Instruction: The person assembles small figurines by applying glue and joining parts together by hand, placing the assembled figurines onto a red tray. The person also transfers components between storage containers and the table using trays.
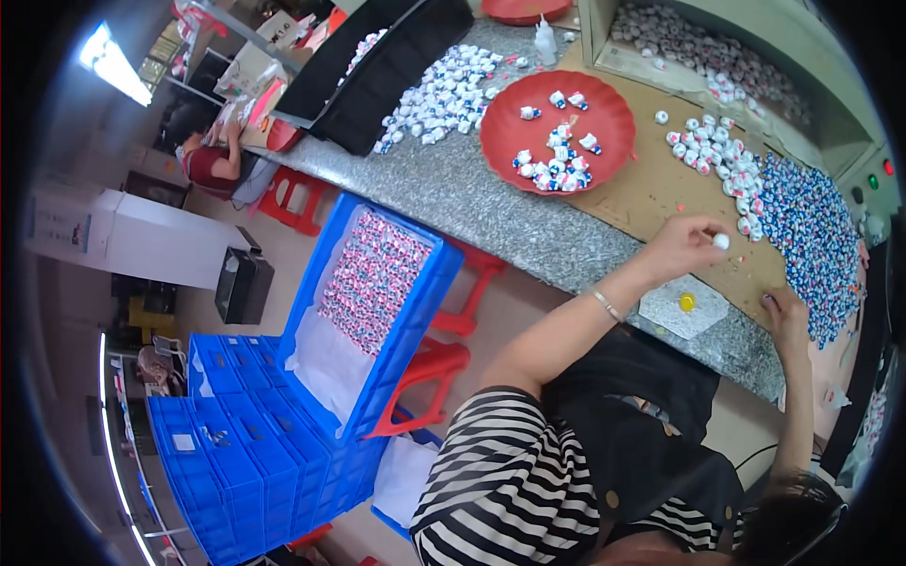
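Note:
My left hand point(681, 249) pinches a small white ball-shaped piece point(721, 241) between thumb and fingertips, above a brown board point(651, 160) on the bench. My right hand point(785, 313) is low at the board's right side, close to a wide heap of small blue-and-white pieces point(802, 226). Its fingers are drawn together; whatever they hold is too small to make out. Beyond the hands lies a pile of white round pieces point(727, 170). A small round yellow thing point(687, 302) rests on a white sheet point(665, 309) at the bench's near edge.
A red scalloped plate point(500, 118) holds several small white-and-blue figures. Behind it are more figures point(444, 94), a black bin point(363, 113) and a white squeeze bottle point(545, 42). Stacked blue crates point(274, 453) and red stools point(425, 382) stand left. Another person point(212, 165) sits far left.

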The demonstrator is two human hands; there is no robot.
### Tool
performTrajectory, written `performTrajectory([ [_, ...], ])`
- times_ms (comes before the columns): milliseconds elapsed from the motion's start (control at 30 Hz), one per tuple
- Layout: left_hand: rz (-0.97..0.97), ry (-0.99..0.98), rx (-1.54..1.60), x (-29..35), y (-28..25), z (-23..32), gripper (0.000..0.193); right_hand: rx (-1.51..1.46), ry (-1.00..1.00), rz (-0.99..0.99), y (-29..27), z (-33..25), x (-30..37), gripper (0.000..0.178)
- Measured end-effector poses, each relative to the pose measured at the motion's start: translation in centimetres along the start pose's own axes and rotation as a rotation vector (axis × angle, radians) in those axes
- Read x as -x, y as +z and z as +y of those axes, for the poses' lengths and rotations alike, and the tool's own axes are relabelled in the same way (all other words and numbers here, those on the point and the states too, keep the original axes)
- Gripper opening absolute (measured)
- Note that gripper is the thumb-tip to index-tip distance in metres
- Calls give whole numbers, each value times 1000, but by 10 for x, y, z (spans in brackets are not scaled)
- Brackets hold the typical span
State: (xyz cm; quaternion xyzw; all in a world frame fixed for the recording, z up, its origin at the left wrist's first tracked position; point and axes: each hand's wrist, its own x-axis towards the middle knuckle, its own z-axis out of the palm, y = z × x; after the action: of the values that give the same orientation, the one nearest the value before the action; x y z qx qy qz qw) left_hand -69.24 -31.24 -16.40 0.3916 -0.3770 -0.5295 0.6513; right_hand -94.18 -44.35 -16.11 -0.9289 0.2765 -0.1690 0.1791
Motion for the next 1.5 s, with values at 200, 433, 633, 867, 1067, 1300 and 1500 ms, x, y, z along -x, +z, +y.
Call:
performTrajectory([
  [200,205,-85,2,89,-8,6,32,104,39,24,-2,9,7,11],
  [433,392,-45,-115,117,-33,7,35,-191,-148,-21,24,-84,-15,10],
  [633,341,-7,-122,104,-26,0,36,-66,-253,-106,41,-101,-14,11],
  [867,317,36,-203,95,-20,-7,34,-2,-371,-239,43,-104,-20,11],
  [1067,309,118,-432,90,-10,-25,33,-203,-196,-97,40,-105,-13,9],
  [1300,240,272,-632,79,9,-30,35,-1106,462,-163,35,-115,-6,14],
  [1500,-135,-50,-214,69,6,-10,26,-657,-112,-39,16,-111,-3,15],
])
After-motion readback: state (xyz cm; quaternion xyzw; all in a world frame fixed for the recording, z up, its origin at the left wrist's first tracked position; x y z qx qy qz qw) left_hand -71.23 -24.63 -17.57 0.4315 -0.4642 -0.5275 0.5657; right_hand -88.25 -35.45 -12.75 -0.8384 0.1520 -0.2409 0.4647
